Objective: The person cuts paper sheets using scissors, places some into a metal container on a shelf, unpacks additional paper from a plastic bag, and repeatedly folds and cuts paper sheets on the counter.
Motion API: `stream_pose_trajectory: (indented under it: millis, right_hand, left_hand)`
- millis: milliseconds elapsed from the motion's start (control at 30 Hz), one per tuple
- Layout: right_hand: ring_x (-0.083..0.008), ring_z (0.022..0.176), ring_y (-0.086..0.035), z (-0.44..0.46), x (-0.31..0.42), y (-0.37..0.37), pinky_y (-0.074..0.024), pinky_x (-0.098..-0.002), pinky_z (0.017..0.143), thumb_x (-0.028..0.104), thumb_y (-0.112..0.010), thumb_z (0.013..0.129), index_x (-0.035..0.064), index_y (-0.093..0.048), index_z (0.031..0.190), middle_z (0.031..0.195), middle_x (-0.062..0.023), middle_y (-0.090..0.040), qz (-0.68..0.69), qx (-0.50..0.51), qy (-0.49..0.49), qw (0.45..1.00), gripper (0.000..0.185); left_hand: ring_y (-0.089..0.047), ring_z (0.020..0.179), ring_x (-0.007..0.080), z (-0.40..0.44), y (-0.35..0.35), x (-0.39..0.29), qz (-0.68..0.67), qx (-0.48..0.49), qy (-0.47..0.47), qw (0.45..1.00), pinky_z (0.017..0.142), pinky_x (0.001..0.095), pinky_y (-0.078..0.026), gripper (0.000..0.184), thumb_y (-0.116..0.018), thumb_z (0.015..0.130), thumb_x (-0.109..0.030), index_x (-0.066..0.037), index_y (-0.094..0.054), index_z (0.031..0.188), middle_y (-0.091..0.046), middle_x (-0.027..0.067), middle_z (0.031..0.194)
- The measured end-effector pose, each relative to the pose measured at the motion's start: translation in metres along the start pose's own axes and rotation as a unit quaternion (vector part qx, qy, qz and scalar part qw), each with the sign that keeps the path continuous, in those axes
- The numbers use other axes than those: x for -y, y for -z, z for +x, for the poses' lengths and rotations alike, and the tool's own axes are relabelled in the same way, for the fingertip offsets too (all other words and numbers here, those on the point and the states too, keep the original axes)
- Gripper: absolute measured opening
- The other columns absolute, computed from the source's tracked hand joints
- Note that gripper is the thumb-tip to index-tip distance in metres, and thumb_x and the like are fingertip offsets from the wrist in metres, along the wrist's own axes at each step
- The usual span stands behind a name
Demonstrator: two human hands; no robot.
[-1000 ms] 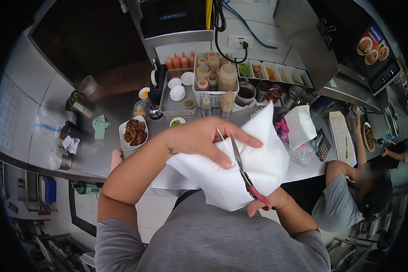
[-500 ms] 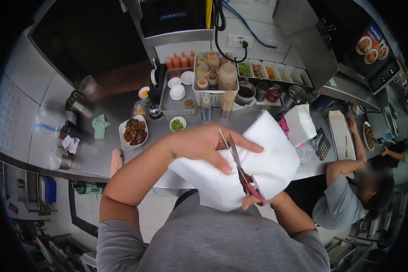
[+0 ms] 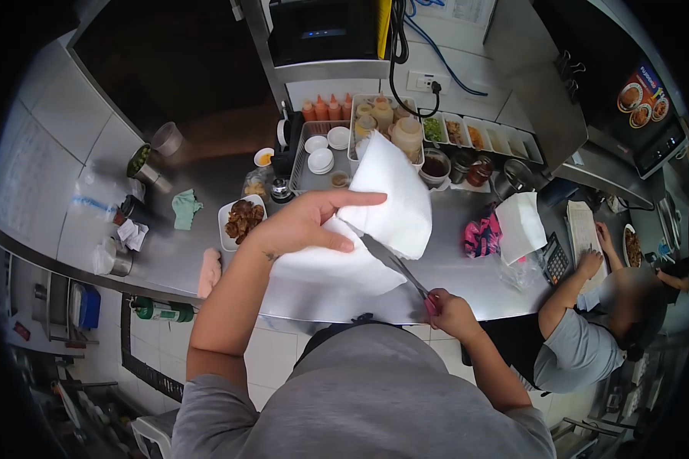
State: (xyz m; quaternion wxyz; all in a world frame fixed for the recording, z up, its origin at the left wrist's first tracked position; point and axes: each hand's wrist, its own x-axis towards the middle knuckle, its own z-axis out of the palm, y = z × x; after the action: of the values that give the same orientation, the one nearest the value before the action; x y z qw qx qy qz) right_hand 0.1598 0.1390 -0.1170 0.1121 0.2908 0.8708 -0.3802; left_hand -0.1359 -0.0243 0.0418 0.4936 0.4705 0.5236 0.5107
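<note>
A white paper sheet (image 3: 394, 195), partly cut through, hangs over the steel counter from my left hand (image 3: 306, 223). The thumb and index finger of that hand pinch it near the top of the slit. My right hand (image 3: 453, 314) is closed around the pink handles of the scissors (image 3: 407, 277), low and to the right of the paper. The scissor blades point up and left into the slit between the two paper parts. The fingers of my left hand under the paper are hidden.
A plate of browned meat (image 3: 243, 220) sits left of my left arm. Behind the paper stand a basket of sauce bottles (image 3: 406, 134) and a grey basket (image 3: 308, 177) with small white dishes. A co-worker (image 3: 578, 344) is at the right, beside a calculator (image 3: 556, 260).
My right hand and the scissors have moved lower, away from my left hand. The slit has widened and one paper part now stands higher. The co-worker's hands have moved onto the papers.
</note>
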Motion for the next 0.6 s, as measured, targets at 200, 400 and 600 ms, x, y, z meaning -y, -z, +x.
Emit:
stream_pose_trajectory:
  millis: [200,400,600]
  right_hand:
    - [-0.0372,0.104,-0.057,-0.002,0.037,0.003,-0.0450,-0.0402,0.089,0.024,-0.075,0.072,0.0014,-0.054,0.118,0.114,-0.0214,-0.059,-0.002,-0.342,0.229,0.911,0.055]
    - [-0.0288,0.121,-0.048,0.014,0.095,0.118,-0.0372,-0.0411,0.098,0.063,-0.070,0.070,0.0024,-0.045,0.131,0.129,-0.0162,-0.052,0.307,-0.328,0.347,0.823,0.089]
    - [-0.0265,0.130,-0.042,0.083,0.090,0.127,-0.0326,-0.0403,0.107,0.075,-0.068,0.062,0.0016,-0.024,0.146,0.141,-0.0214,-0.040,0.518,0.257,0.318,0.751,0.120]
  left_hand:
    - [-0.051,0.114,0.0134,-0.012,-0.018,0.007,0.113,-0.002,-0.070,0.991,0.097,0.0278,-0.040,0.065,-0.072,0.075,0.002,-0.011,-0.052,0.135,-0.055,0.0048,0.128]
    - [-0.058,0.103,0.0238,-0.008,-0.045,-0.024,0.254,0.076,-0.074,0.961,0.090,0.0327,-0.044,0.060,-0.068,0.073,-0.001,-0.013,-0.057,0.131,-0.060,0.0108,0.119]
    - [-0.061,0.097,0.0296,-0.004,-0.049,-0.052,0.303,0.220,-0.067,0.925,0.084,0.0342,-0.047,0.063,-0.064,0.069,0.005,-0.017,-0.059,0.128,-0.062,0.0103,0.113]
